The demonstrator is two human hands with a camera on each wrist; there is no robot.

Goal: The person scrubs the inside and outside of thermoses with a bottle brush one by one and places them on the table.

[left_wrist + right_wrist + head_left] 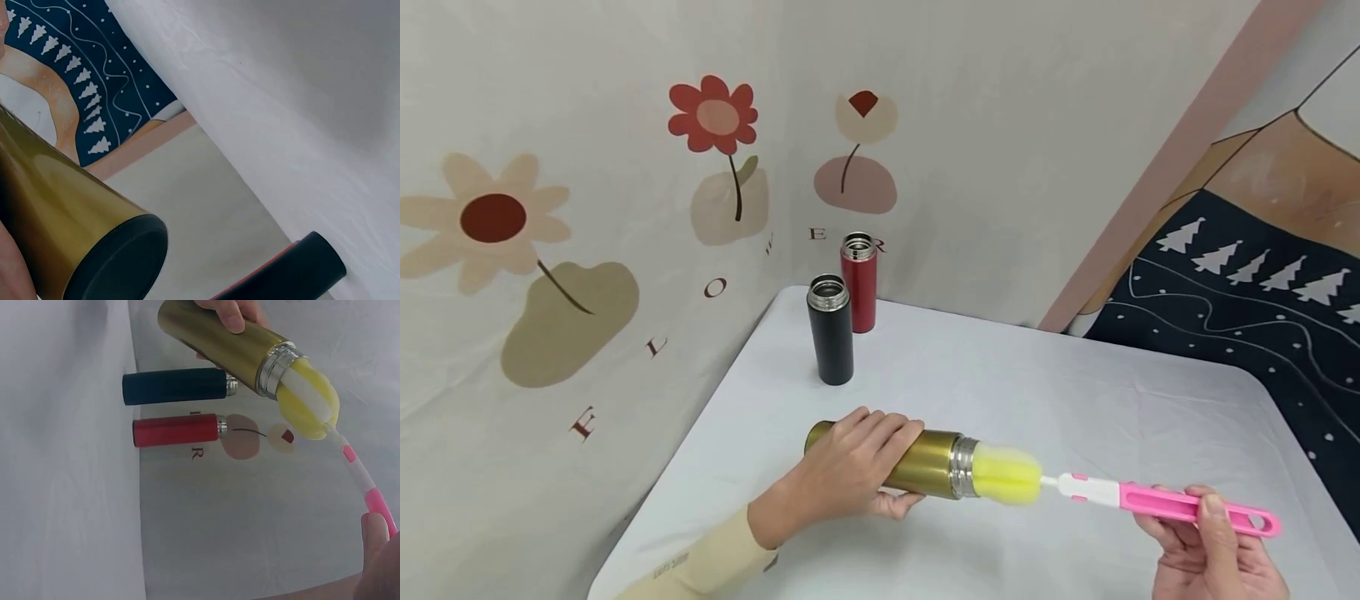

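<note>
A: What carries everything?

B: A counter (1075, 400) under a white cloth, pushed into a corner of flower-printed hangings (587, 208). A dark cloth with white trees (1262, 292) hangs past its right edge.

A: And the biggest thing on it?

B: The gold flask (928, 462), though it does not rest on the counter. It lies sideways above the near edge, left of the middle, with its steel mouth pointing right. The left hand (850, 471) is wrapped round its body, fingers over the top and thumb below.

A: What else stands there?

B: Two open flasks near the far left corner, both upright: a black flask (831, 330) in front and a red flask (858, 282) just behind it, close together.

A: And the right hand (1210, 550)?

B: It pinches the pink handle of a bottle brush (1150, 498) near the counter's near right corner, thumb on top. The white neck runs left to the yellow sponge head (1006, 475).

A: Is the sponge inside the flask?

B: Partly. The right wrist view shows its end in the steel mouth, most of it still outside.
</note>
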